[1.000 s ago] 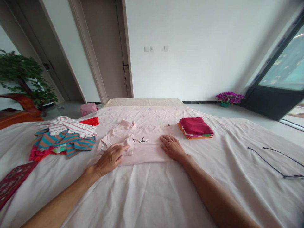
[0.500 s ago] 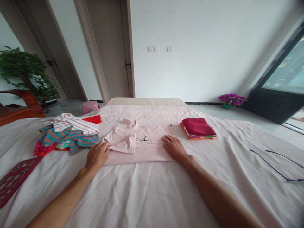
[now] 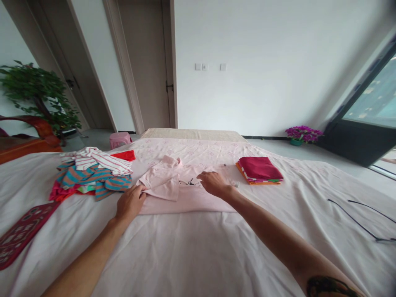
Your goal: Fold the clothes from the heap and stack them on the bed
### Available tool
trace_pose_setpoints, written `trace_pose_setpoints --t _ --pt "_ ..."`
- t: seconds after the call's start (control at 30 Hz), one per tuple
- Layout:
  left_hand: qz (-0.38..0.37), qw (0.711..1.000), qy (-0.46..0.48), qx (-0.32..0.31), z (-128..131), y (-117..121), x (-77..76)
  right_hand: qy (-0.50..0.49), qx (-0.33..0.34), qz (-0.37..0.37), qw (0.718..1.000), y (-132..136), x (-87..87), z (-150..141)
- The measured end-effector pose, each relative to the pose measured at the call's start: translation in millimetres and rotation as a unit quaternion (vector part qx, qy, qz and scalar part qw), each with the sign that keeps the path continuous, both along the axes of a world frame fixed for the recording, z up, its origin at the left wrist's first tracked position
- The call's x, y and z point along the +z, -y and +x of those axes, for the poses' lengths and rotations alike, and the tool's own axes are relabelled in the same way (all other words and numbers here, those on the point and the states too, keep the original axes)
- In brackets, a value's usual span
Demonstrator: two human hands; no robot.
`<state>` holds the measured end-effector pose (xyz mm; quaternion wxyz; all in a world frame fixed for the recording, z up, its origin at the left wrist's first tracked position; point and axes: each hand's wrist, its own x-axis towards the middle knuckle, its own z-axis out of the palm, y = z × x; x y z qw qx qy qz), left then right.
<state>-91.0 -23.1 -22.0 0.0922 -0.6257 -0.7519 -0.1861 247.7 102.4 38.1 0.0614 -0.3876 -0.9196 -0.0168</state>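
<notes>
1. Landmark: pink shirt [image 3: 192, 202], partly folded, lying on pale sheet [image 3: 173, 251].
2. My left hand [image 3: 130, 201] pinches the shirt's left edge.
3. My right hand [image 3: 213, 182], fingers loosely curled, is over its right part; contact unclear.
4. Maroon folded stack [image 3: 260, 169]: right of shirt.

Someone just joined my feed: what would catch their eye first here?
Probably the neat stack topped with dark-red folded cloth, vivid on the pale bedsheet right of the pale pink shirt. Next, the loose heap of striped clothes at left. Between them, two bare hands work: the left hand at the shirt's edge, the right hand over its middle.
</notes>
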Motion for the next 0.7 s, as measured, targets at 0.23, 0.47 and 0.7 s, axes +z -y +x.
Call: trace_pose_setpoints --t 0.23,0.47,0.7 --pt "0.001 1.0 0.005 0.003 0 0 0.4 -0.079 0.071 0.009 0.994 -9 -10.8 -71" --pt "0.002 1.0 0.03 0.005 1 1 3.3 -0.071 0.078 -0.014 0.994 -20 -17.0 -101" --pt "0.008 0.996 0.086 0.03 -1 0 2.4 -0.097 0.011 0.047 0.994 -13 -12.5 -90"
